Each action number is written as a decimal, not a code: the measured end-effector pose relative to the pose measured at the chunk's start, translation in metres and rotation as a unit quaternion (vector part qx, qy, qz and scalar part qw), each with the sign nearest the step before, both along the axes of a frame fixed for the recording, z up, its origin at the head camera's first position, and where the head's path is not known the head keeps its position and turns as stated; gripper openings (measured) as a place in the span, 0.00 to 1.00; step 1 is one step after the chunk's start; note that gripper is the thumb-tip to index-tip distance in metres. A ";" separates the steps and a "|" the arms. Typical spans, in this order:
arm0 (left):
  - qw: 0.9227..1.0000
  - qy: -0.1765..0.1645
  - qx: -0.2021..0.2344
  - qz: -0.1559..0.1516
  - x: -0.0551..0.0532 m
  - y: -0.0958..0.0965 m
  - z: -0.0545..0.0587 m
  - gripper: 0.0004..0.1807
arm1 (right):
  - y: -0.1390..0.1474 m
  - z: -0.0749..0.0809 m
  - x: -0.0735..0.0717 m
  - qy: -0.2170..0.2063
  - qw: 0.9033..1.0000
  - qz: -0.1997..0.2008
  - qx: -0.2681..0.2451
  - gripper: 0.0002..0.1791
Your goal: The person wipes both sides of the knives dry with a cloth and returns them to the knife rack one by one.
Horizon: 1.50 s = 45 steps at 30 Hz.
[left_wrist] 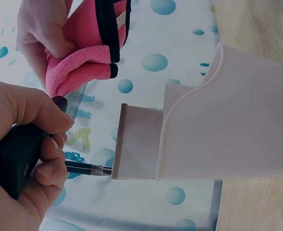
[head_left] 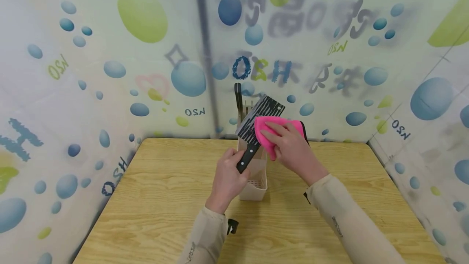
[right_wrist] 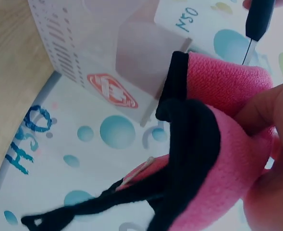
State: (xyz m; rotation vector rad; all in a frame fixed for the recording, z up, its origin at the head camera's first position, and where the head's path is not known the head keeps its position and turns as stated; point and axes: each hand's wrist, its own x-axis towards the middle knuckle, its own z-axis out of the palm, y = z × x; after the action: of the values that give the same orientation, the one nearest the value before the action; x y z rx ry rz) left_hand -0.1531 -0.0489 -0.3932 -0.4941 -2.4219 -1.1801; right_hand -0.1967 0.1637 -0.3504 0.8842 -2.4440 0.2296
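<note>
My left hand (head_left: 229,174) grips the black riveted handle of a cleaver (head_left: 248,135), its broad blade tilted up to the right and streaked black and silver. A bright pink cloth (head_left: 270,127) with black edging is pinched in my right hand (head_left: 296,150), whose fingers hold it against the right side of the blade. In the right wrist view the cloth (right_wrist: 242,82) is folded, and a black strip hangs from it. Behind the cleaver, a pale knife holder (head_left: 253,192) stands on the table, partly hidden by the blade and left hand.
A second black-handled knife (head_left: 238,95) stands upright in the holder's back part. The holder bears a red logo (right_wrist: 112,90) on its side. The wooden table (head_left: 176,182) meets white curtain walls (head_left: 154,80) printed with blue and green dots at the back and sides.
</note>
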 end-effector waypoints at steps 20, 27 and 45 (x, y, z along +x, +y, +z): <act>0.998 0.021 -0.060 -0.007 0.004 0.003 0.000 0.20 | 0.016 0.032 -0.045 -0.029 0.986 -0.117 0.116 0.26; 0.998 0.030 -0.054 -0.010 0.004 0.002 -0.001 0.18 | 0.010 0.030 -0.045 -0.006 0.987 -0.119 0.106 0.26; 0.998 0.018 -0.058 -0.005 0.002 -0.003 0.002 0.20 | -0.025 0.022 -0.011 0.016 0.994 -0.047 0.097 0.30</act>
State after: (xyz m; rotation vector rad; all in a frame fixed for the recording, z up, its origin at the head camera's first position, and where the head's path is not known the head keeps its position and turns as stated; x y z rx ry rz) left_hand -0.1515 -0.0515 -0.3915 -0.5583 -2.4700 -1.0296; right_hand -0.2078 0.1389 -0.3279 0.8437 -2.5010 -0.0573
